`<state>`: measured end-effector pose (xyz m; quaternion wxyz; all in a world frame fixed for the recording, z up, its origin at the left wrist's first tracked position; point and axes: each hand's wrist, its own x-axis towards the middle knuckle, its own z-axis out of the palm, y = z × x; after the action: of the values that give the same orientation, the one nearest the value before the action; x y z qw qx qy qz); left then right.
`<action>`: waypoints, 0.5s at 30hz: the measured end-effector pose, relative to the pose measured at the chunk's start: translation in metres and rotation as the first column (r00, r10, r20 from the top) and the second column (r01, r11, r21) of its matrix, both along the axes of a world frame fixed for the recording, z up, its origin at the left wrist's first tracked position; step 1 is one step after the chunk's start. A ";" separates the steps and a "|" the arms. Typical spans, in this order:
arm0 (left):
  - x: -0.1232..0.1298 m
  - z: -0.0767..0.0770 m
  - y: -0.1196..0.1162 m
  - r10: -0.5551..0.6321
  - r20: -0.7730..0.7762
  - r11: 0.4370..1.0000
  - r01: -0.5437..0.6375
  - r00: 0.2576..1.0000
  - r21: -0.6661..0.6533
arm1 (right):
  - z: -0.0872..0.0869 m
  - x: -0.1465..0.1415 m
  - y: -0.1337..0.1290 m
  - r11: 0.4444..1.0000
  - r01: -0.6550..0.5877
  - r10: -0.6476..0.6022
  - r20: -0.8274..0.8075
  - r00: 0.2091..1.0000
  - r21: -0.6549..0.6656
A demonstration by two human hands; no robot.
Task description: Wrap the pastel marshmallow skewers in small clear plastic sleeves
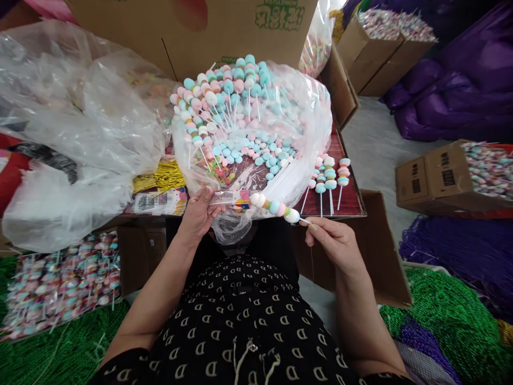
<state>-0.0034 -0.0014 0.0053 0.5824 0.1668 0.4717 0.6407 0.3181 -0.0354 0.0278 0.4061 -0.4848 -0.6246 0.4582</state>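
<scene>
My left hand (pixel 198 213) pinches a clear plastic sleeve (pixel 226 198) with a colourful printed header. My right hand (pixel 331 240) grips the white stick of a candy skewer (pixel 274 207), a row of pastel round candies held level between my hands. The skewer's top end touches or enters the sleeve's mouth, though the clear film makes this hard to tell. Behind them, a big clear plastic bag (pixel 256 128) holds a heap of similar pastel skewers. Several more skewers (pixel 329 179) lie on a dark red board (pixel 348 200) to the right.
A bundle of gold twist ties (pixel 160 177) and a stack of printed cards (pixel 158 202) lie left of the bag. Loose plastic film (pixel 76 133) billows further left. Cardboard boxes of wrapped candy (pixel 452 174) and heaps of green and purple bead necklaces (pixel 452 310) surround the work area.
</scene>
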 end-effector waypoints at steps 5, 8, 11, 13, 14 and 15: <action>-0.002 0.005 0.000 -0.040 -0.131 0.997 0.048 0.991 0.059 | 0.014 0.006 -0.001 0.998 0.011 -0.018 0.115 0.993 0.061; -0.004 0.002 -0.001 -0.036 -0.196 0.996 0.050 0.980 0.068 | 0.019 0.009 -0.002 0.998 0.019 -0.026 0.133 0.991 0.052; -0.006 -0.002 -0.002 -0.028 -0.229 0.997 0.043 0.973 0.064 | 0.015 0.010 -0.001 0.999 0.043 -0.044 0.077 0.996 0.008; -0.006 -0.004 -0.003 -0.027 -0.225 0.998 0.041 0.974 0.058 | 0.011 0.005 0.000 0.996 0.083 -0.084 -0.018 0.996 -0.035; -0.006 -0.005 -0.003 -0.029 -0.223 0.997 0.045 0.974 0.067 | 0.009 0.001 0.001 0.993 0.104 -0.108 -0.075 0.991 -0.058; -0.005 -0.006 -0.003 -0.034 -0.227 0.995 0.055 0.973 0.088 | 0.008 -0.006 0.002 0.990 0.121 -0.130 -0.133 0.983 -0.078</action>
<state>-0.0082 -0.0049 -0.0006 0.5309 0.2758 0.5003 0.6259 0.3119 -0.0336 0.0355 0.4590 -0.5044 -0.5469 0.4855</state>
